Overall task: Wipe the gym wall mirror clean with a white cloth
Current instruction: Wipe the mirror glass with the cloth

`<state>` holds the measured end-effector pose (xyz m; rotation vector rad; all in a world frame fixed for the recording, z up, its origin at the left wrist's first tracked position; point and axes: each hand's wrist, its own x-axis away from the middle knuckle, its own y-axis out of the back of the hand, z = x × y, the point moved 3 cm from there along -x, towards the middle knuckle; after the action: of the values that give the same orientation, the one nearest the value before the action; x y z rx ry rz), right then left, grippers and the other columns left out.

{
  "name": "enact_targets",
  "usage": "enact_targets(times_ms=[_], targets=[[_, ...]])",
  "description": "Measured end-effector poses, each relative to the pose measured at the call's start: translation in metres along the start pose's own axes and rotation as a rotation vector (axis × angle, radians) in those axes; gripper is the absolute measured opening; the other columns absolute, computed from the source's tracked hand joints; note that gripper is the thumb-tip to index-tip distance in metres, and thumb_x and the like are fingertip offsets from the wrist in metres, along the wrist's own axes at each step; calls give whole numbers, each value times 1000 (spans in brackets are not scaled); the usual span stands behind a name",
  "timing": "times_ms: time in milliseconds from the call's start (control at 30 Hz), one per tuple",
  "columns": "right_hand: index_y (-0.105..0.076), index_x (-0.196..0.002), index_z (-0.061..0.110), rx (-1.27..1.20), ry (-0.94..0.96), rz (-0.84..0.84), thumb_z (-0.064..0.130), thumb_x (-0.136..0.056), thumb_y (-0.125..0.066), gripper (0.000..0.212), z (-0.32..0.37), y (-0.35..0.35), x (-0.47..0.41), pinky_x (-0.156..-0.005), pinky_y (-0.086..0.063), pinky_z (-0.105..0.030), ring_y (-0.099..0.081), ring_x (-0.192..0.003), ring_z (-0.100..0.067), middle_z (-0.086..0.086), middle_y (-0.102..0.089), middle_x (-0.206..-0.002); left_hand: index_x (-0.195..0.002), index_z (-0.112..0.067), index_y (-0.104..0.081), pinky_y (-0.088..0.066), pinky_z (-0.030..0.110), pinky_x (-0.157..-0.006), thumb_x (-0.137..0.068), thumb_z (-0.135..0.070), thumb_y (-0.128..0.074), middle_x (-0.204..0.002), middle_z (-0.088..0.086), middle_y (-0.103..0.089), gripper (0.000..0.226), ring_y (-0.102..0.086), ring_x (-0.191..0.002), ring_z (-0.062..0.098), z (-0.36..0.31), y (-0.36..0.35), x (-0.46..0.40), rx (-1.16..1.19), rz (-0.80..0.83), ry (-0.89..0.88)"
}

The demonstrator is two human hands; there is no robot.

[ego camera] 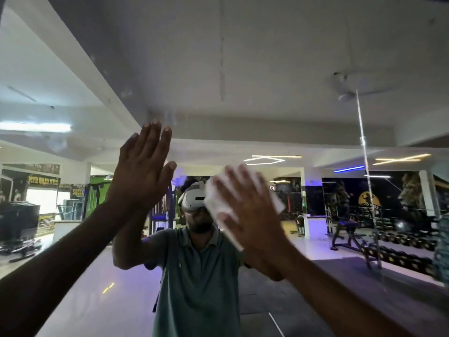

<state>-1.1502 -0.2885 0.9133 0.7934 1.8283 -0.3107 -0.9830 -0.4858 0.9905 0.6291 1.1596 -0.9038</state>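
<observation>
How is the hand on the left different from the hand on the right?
The left hand is bare and presses flat on the mirror, while the right hand presses a white cloth against it. The left hand sits higher than the right hand. The left hand's fingers lie close together; the right hand's fingers spread wide. Both hands are open, fingers pointing up.

Wall mirror (243, 81) fills the view, vertical seam (364, 147) at right — left hand (141, 171) flat against the glass with fingers straight, right hand (245, 205) pressing a white cloth (277, 200) to it with spread fingers.
</observation>
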Motion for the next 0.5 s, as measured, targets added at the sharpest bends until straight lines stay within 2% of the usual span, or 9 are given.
enact_targets(times_ms=[33, 133, 200, 233, 300, 400, 500], targets=[[-13, -170, 30, 15, -106, -29, 57, -109, -24, 68, -31, 3, 3, -131, -7, -58, 1, -165, -29, -3, -3, -179, -167, -10, -21, -15, 47, -128, -108, -43, -29, -173, 17, -18, 68, -14, -162, 31, 0, -1, 0, 6, 4, 4], [-18, -170, 27, 29, -580, -138, 61, -108, -16, 70, -118, 19, 22, -129, -13, -63, -9, -164, -34, -7, -12, -178, -167, -10, -19, -12, 48, -129, -107, -41, -27, -174, 17, -16, 68, -10, -163, 30, -4, -2, 1, 19, 4, 31], [-21, -170, 24, 9, -801, -180, 62, -107, -16, 74, -122, 22, 22, -125, -20, -68, -17, -161, -40, -13, -18, -176, -167, -9, -19, -13, 49, -130, -106, -39, -27, -174, 18, -16, 68, -10, -163, 31, -8, -2, 1, -4, -8, 47], [-23, -169, 23, 14, -847, -202, 61, -105, -18, 75, -104, 20, 17, -124, -21, -69, -20, -160, -42, -14, -20, -175, -167, -8, -19, -13, 50, -130, -106, -38, -27, -173, 19, -16, 68, -10, -163, 32, -9, -2, 1, -13, -13, 53], [-23, -169, 22, 42, -737, -199, 61, -104, -22, 76, -37, 13, 12, -127, -15, -66, -15, -162, -41, -13, -18, -176, -166, -7, -20, -12, 50, -130, -105, -37, -28, -173, 20, -16, 69, -10, -162, 33, -12, -3, 1, -4, -13, 64], [-16, -170, 22, -36, -335, -51, 56, -106, -28, 74, 59, -3, 23, -130, -3, -63, 1, -164, -37, -12, -3, -178, -165, -3, -21, -8, 51, -130, -106, -43, -28, -172, 25, -15, 71, -9, -162, 36, -19, -1, -2, 48, 7, 116], [-17, -170, 23, -64, -138, 16, 52, -108, -30, 70, 55, -4, 32, -129, -7, -65, 3, -165, -34, -9, -2, -178, -165, -1, -20, -8, 48, -129, -108, -49, -26, -172, 26, -15, 74, -9, -162, 35, -32, -3, 8, 44, 40, 90]])
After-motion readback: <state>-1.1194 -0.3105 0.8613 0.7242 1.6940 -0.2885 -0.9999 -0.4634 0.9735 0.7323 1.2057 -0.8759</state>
